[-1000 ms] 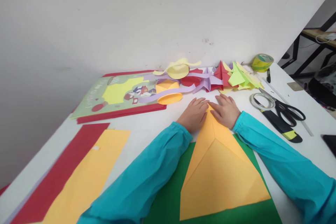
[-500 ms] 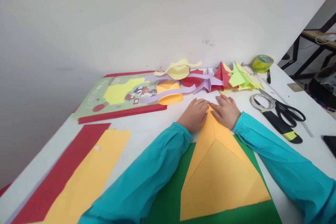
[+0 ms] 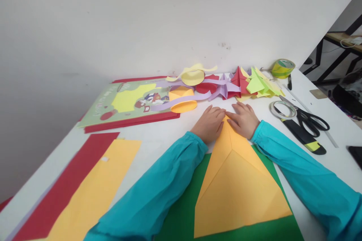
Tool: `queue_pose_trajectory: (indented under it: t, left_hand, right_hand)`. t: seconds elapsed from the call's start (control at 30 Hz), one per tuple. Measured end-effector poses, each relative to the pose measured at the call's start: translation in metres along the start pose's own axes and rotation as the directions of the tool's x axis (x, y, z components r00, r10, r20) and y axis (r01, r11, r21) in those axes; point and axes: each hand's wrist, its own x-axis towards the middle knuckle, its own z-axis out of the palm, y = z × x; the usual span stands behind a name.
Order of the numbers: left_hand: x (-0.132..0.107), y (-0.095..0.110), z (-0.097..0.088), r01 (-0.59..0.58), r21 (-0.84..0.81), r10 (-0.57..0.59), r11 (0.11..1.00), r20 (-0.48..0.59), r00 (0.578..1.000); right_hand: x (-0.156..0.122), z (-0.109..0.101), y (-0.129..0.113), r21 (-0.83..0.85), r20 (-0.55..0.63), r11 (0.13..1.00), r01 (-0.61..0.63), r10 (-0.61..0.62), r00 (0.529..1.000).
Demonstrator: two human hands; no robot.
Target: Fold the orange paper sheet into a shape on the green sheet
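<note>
A sheet of orange paper, folded to a narrow point at its far end, lies over a green sheet. Both of its long sides are folded in and meet along a centre crease. My left hand grips the left side of the tip, its fingers bent and close together. On the other side of the tip, my right hand presses the paper with thumb and fingers. The fingertips of both hands meet at the point and partly hide it.
Scissors, a tape roll and a box cutter lie at right. Behind are folded paper stars, paper rings and green-yellow tape. Red and orange strips lie at left, near a printed pad.
</note>
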Motion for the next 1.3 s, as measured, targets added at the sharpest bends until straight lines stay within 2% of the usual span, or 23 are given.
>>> queue_pose_trajectory:
  t: [0.6, 0.97, 1.3]
  left_hand:
    - [0.0007, 0.0036, -0.0012, -0.037, 0.088, 0.038, 0.995, -0.009, 0.999]
    - [-0.0024, 0.0016, -0.0003, -0.018, -0.003, 0.018, 1.0, -0.053, 0.998]
    - [-0.0029, 0.0036, -0.0052, -0.004, -0.054, 0.004, 0.999, -0.007, 1.0]
  right_hand:
    - [-0.0003, -0.0017, -0.0009, 0.013, -0.008, 1.0, -0.001, 0.001, 1.0]
    - [-0.0007, -0.0005, 0.0001, 0.031, -0.014, 1.0, 0.001, -0.001, 1.0]
    - [-0.0004, -0.0011, -0.0001, 0.029, -0.013, 1.0, 0.003, -0.002, 1.0]
